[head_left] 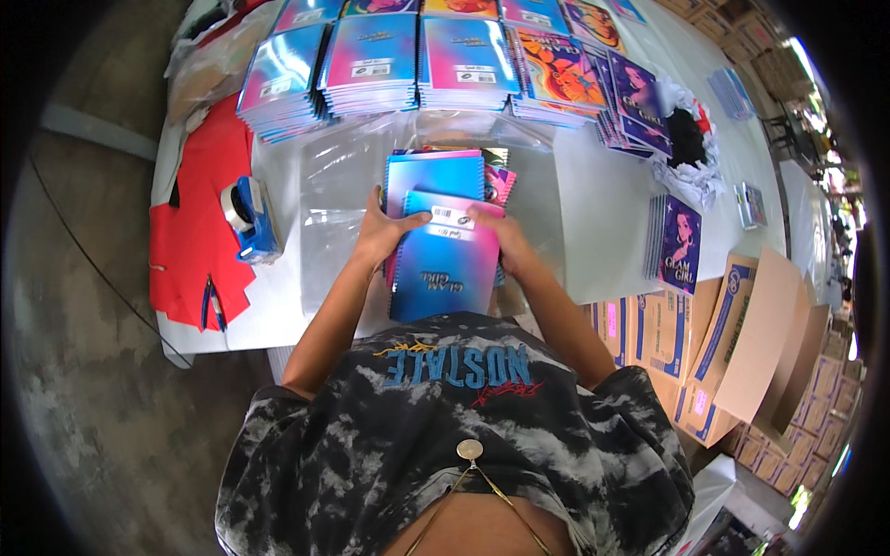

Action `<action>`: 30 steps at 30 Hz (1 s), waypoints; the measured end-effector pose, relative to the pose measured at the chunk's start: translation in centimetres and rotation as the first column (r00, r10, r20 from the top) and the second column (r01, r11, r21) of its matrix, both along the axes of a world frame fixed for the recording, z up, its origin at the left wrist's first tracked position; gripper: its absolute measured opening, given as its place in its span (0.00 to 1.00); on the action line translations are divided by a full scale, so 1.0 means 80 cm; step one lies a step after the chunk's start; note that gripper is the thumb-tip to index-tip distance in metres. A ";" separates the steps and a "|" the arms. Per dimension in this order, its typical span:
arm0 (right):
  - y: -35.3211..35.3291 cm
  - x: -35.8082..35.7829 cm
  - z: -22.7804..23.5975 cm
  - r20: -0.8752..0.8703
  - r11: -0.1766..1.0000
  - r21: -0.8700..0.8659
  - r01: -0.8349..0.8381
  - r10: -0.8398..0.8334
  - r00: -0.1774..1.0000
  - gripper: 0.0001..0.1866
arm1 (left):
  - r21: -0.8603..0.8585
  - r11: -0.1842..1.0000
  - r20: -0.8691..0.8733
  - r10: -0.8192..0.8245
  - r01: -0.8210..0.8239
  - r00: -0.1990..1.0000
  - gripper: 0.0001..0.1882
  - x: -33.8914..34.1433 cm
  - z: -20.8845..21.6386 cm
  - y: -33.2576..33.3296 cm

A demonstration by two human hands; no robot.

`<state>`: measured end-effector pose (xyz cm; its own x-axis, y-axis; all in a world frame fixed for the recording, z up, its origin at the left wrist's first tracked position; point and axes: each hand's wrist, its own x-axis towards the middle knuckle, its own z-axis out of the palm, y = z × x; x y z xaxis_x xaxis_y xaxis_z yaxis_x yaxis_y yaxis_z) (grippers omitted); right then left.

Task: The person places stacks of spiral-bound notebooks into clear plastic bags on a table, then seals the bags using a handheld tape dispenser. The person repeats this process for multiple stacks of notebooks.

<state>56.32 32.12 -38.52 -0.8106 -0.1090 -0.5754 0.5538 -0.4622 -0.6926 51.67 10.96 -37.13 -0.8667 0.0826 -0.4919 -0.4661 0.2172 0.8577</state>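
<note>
A spiral notebook (443,264) with a blue-to-pink cover lies close to my chest, its lettering upside down and a white label near its far edge. My left hand (380,233) is closed at its left side, thumb on the cover, fingers mostly hidden behind the edge. From the right, my right hand (510,243) grips it with the thumb by the label; those fingers are hidden underneath. Beneath and beyond it is a small pile of notebooks (431,171), blue on top, with differently coloured covers showing at the right. The pile rests on clear plastic sheeting (338,250).
Stacks of notebooks (371,56) line the table's far side. At left, a blue tape dispenser (252,221) and a pen-like tool (213,301) lie by red cloth (209,176). Purple notebooks (681,243), crumpled paper (691,181) and an open cardboard box (723,343) are at right.
</note>
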 end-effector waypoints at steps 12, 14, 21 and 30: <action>0.005 0.057 0.050 -0.701 0.923 0.355 0.148 0.158 0.696 0.58 | 0.311 0.906 -0.499 -0.101 0.287 0.861 0.65 0.054 0.041 -0.038; -0.010 0.047 0.037 -0.763 0.953 0.234 0.191 0.058 0.644 0.55 | 0.256 0.919 -0.649 -0.065 0.299 0.758 0.59 0.057 0.028 -0.016; -0.005 0.046 0.051 -0.764 0.968 0.139 0.211 -0.031 0.645 0.63 | 0.403 0.895 -0.605 0.103 0.193 0.789 0.64 0.061 0.039 -0.028; -0.012 0.031 0.016 -0.751 0.957 0.261 0.126 0.120 0.649 0.65 | 0.317 0.944 -0.515 0.095 0.086 0.852 0.56 0.095 -0.014 -0.043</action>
